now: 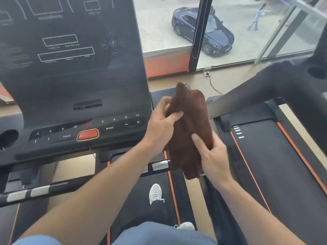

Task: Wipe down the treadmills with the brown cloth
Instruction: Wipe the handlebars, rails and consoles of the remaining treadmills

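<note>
The brown cloth (189, 131) hangs in the middle of the frame, held up in the air between both hands, just right of the treadmill console (70, 71) that fills the upper left. It looks folded or bunched lengthwise into a long, thick strip, its top end standing above the left hand (163, 124) and its bottom end drooping below the right hand (211, 156).

The left hand pinches the cloth's upper left edge, thumb laid across the front and the other fingers hidden behind the fabric. The right hand grips the lower right part, thumb pressed on the front and fingers curled round the back.

Judging by its plush pile and soft sag, the cloth is light, limp and not slippery; nothing about it is fragile. It will not keep a shape by itself, so a loose end is likely to flop or drag over the buttons. It would probably handle best gathered into a flat pad under one palm, with the folded layers pinched together.

A second treadmill (265, 147) lies at the right of the frame, its belt well below the hands.
</note>
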Demonstrator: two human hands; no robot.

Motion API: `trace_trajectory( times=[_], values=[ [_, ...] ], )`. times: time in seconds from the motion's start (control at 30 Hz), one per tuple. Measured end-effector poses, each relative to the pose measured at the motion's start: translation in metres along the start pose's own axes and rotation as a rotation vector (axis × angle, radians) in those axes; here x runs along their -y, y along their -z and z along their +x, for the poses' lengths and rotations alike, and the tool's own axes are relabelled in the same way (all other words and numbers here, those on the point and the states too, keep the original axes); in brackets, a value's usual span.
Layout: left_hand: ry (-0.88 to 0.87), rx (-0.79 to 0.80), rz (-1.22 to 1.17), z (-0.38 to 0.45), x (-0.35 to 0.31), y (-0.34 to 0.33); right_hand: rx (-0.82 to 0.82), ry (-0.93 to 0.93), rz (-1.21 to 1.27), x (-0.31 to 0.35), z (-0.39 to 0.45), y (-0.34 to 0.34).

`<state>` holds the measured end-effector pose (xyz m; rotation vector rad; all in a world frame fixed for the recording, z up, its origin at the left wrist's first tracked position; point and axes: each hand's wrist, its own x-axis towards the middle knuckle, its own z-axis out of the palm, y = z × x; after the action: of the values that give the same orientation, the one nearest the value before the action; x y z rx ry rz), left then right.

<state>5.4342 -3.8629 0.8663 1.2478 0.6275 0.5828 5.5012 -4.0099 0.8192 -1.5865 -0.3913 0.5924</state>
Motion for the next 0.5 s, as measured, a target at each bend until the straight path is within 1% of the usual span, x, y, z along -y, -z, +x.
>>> trace_trajectory(
  times=[0.07, 0.1, 0.13, 0.17, 0.2, 0.23, 0.27, 0.3, 0.33, 0.4, 0.5],
  values=[
    [-0.017, -0.077, 0.111, 0.03, -0.004, 0.007, -0.088, 0.083, -0.11, 0.013, 0.034, -0.008],
    [0.003, -0.131, 0.224, 0.044, -0.003, 0.013, -0.108, 0.089, -0.203, 0.016, 0.052, -0.011],
    [0.034, -0.189, 0.355, 0.056, 0.0, 0.02, -0.128, 0.083, -0.359, 0.016, 0.071, -0.013],
    [0.053, -0.214, 0.48, 0.066, 0.006, 0.027, -0.142, 0.1, -0.578, 0.012, 0.088, -0.015],
    [0.032, -0.184, 0.604, 0.074, 0.013, 0.034, -0.118, 0.155, -0.8, 0.005, 0.103, -0.018],
    [-0.008, -0.111, 0.746, 0.078, 0.021, 0.04, -0.04, 0.237, -0.98, -0.005, 0.116, -0.025],
    [-0.045, -0.028, 0.899, 0.081, 0.031, 0.044, 0.081, 0.31, -1.107, -0.016, 0.126, -0.035],
    [-0.075, 0.034, 1.043, 0.084, 0.041, 0.048, 0.203, 0.337, -1.207, -0.03, 0.135, -0.044],
    [-0.092, 0.064, 1.151, 0.087, 0.048, 0.051, 0.282, 0.333, -1.298, -0.041, 0.143, -0.053],
    [-0.109, 0.076, 1.245, 0.097, 0.057, 0.055, 0.302, 0.304, -1.423, -0.055, 0.159, -0.066],
    [-0.115, 0.124, 1.322, 0.119, 0.062, 0.059, 0.289, 0.288, -1.463, -0.05, 0.185, -0.08]
  ],
)
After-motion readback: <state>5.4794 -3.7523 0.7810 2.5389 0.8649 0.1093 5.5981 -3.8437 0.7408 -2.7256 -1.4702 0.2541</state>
